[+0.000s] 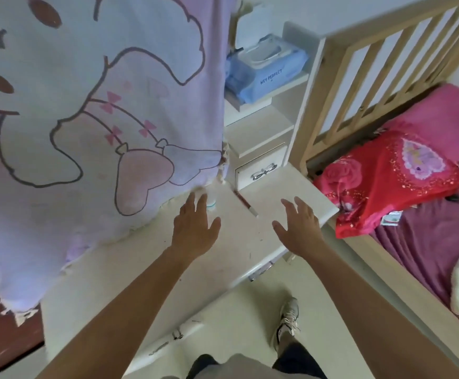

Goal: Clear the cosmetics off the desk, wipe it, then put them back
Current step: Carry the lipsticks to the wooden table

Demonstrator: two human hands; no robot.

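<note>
The cream desk (130, 263) runs from lower left to the right. A large pink cartoon cloth (94, 110) hangs over its back and hides most of what stands there. A small white bottle with a teal band (212, 205) peeks out under the cloth's edge. A thin dark red pencil-like stick (246, 204) lies on the desktop to its right. My left hand (195, 228) hovers open just below the bottle, fingers spread, touching nothing. My right hand (298, 228) is also open, over the desk's right corner.
A blue wet-wipe pack (266, 69) lies on the shelf above small drawers (261, 170). A wooden bed rail (359, 86) and a bed with red and pink bedding (392, 181) stand close on the right. My shoe (288, 321) is on the pale floor.
</note>
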